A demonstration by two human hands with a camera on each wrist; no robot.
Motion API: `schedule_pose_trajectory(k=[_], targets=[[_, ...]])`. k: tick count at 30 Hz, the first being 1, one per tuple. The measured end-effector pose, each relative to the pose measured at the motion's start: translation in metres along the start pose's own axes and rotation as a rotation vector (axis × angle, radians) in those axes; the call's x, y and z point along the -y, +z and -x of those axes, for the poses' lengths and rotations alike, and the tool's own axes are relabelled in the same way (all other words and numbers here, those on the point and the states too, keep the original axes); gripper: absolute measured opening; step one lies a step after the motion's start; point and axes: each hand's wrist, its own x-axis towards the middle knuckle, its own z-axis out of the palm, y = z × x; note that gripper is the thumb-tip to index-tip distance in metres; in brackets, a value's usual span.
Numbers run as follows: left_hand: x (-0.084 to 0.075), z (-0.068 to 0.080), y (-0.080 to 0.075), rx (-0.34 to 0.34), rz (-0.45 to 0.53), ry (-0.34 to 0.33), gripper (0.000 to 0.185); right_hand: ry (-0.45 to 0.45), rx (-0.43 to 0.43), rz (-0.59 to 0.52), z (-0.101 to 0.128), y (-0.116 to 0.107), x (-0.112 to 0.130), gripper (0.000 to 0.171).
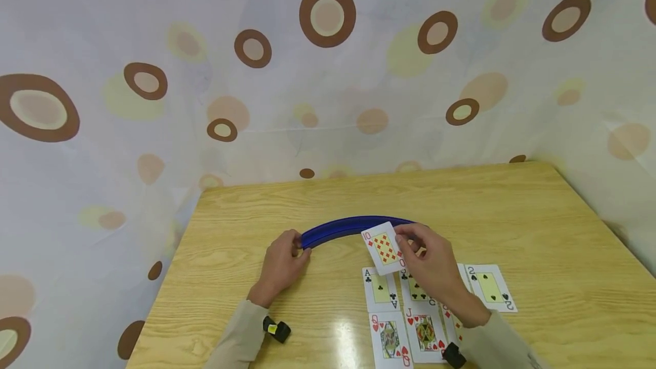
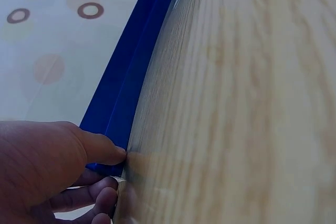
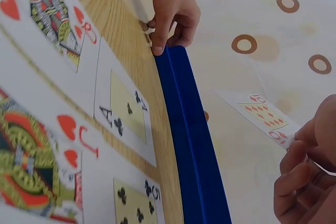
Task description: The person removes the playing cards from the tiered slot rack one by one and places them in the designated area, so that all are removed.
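We pinch the ten of diamonds [image 1: 383, 248] in our right hand [image 1: 433, 269], thumb and fingertips closed on its right edge, and hold it tilted above the wooden table [image 1: 538, 221]. The curved blue card holder [image 1: 343, 228] lies just beyond the card, on its far side, its long axis running left to right in a shallow arc that bows away from us. The card's top edge sits right at the holder's right portion, so the right hand is the nearer one to that stretch. Our left hand [image 1: 282, 266] grips the holder's left end, thumb and fingers curled around it, bracing it on the table. On the near side of the right hand, face up, lie the ace of clubs [image 1: 380, 289], the five of clubs [image 1: 416, 288], the two of spades [image 1: 489, 287], the queen of hearts [image 1: 390, 339] and the jack of hearts [image 1: 425, 332]. Nothing stands between card and holder.
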Motion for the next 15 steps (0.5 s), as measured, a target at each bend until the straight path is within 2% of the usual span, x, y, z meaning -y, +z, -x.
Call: schedule_pose_trajectory(k=[15], targets=[[0.003,-0.001,0.001,0.006,-0.004,0.001,0.021,0.068,-0.089,0.072,0.026,-0.038,-0.014,0.023]])
